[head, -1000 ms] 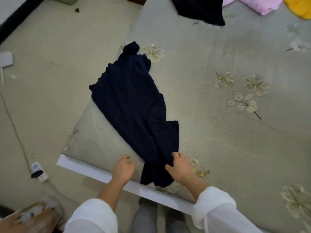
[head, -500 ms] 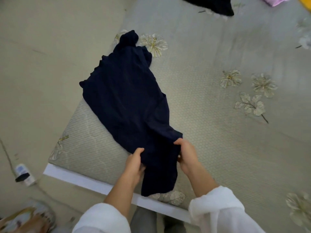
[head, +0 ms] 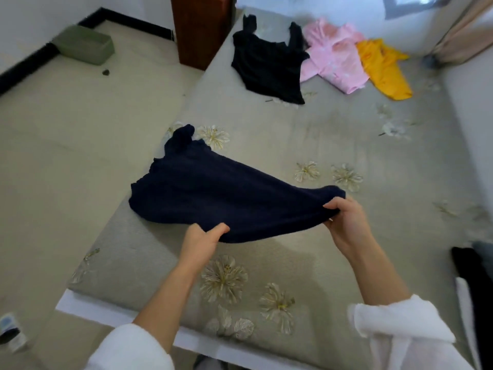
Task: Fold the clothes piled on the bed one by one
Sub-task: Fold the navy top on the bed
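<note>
Left hand (head: 201, 243) and right hand (head: 346, 222), apart, pinch the navy garment (head: 213, 193) hem at frame centre; keep it taut, then lay it flat.

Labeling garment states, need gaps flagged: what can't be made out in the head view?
All head view.
- Navy garment: type and underside, hidden by its own folds.
- Left hand, right hand: grip beneath the cloth, hidden by it.
- Dark item, right edge: cut off by frame.
- Yellow garment print: blurred, far.
</note>
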Action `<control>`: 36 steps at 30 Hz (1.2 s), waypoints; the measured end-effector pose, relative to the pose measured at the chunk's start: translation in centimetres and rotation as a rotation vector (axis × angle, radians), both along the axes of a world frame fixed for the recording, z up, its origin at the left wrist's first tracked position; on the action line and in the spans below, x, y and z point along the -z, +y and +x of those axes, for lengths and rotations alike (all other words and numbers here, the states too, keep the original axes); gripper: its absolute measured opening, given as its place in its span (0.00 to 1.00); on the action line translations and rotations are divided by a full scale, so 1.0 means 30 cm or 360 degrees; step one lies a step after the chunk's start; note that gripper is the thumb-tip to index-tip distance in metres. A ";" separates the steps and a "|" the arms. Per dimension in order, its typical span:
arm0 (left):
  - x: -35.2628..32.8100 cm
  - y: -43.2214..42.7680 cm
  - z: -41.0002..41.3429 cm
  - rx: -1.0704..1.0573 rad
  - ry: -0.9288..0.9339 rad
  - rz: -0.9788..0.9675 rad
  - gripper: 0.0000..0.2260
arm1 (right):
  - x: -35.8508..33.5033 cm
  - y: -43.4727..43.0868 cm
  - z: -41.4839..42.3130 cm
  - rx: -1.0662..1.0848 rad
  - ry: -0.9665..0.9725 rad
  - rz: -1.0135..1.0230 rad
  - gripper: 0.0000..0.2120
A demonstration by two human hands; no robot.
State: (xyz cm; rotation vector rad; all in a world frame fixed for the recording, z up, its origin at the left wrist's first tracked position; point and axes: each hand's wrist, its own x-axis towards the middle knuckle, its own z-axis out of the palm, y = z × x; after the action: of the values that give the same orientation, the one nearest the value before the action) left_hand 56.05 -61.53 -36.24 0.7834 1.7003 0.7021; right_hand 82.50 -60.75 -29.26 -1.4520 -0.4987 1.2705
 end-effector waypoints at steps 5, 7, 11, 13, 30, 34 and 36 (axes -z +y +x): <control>-0.075 -0.134 0.225 -0.0161 -0.0726 0.0090 0.10 | -0.085 -0.175 0.197 0.0207 0.0137 0.0051 0.14; -0.048 -0.170 0.307 -0.0499 -0.1353 -0.0147 0.10 | -0.093 -0.261 0.261 0.0151 0.0166 -0.0091 0.12; 0.002 -0.209 0.424 -0.0800 -0.1666 -0.0403 0.10 | -0.088 -0.374 0.362 -0.0038 -0.0036 -0.0363 0.13; 0.010 -0.215 0.478 -0.0570 -0.1427 -0.0346 0.15 | -0.063 -0.401 0.427 -0.0091 -0.0340 -0.0527 0.09; -0.123 -0.311 0.430 0.1647 -0.0560 -0.0054 0.12 | 0.103 -0.286 0.157 -0.0285 -0.0023 -0.0764 0.15; -0.043 -0.227 0.354 0.0735 0.0090 -0.0042 0.08 | 0.030 -0.269 0.228 -0.0251 0.0213 -0.0655 0.11; -0.019 -0.191 0.354 0.0350 -0.0040 -0.0168 0.14 | -0.008 -0.267 0.261 -0.0267 0.0325 -0.0543 0.11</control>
State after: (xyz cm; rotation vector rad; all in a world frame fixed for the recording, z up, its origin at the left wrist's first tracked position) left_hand 66.65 -67.27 -35.66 0.8680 1.5858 0.4654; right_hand 90.33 -68.75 -29.04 -1.5602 -0.2787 1.6806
